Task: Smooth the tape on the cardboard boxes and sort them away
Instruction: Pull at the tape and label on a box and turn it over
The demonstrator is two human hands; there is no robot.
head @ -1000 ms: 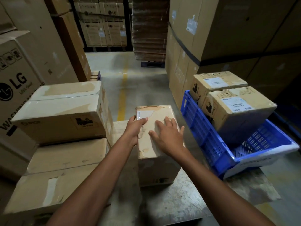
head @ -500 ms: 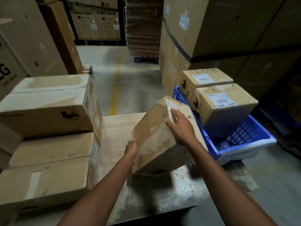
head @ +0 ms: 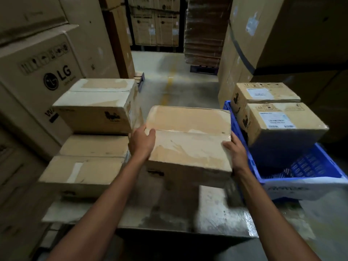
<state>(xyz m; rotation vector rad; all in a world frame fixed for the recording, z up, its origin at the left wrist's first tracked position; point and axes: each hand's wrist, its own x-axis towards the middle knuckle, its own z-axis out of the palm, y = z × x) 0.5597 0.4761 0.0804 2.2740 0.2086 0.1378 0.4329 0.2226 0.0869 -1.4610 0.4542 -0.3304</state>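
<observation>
**Head view.** A cardboard box (head: pixel 188 147) lay level at the centre of the frame, over the far part of a grey table (head: pixel 216 213). Its long side ran from 9 to 3 o'clock. Whether its underside touched the table could not be told. A strip of clear tape (head: pixel 190 132) ran along the seam of its top face.

The left hand (head: pixel 141 142) gripped the box's 9 o'clock end, with the thumb laid on the top face and the fingers wrapped down the end wall. The right hand (head: pixel 235 153) gripped the 3 o'clock end with the thumb hooked over the top edge. Its fingers were hidden behind the side wall.

At 9 o'clock from the held box, just beside it, stood a stack of two: the upper box (head: pixel 94 106) on the lower box (head: pixel 84 166). At 3 o'clock, just beside the right hand, stood a blue crate (head: pixel 310 174). It held the nearer labelled box (head: pixel 282 125) and the farther labelled box (head: pixel 263 93), each with a white label on top. At 10 o'clock, behind the stack, rose a large carton (head: pixel 37 78) printed LG.
</observation>
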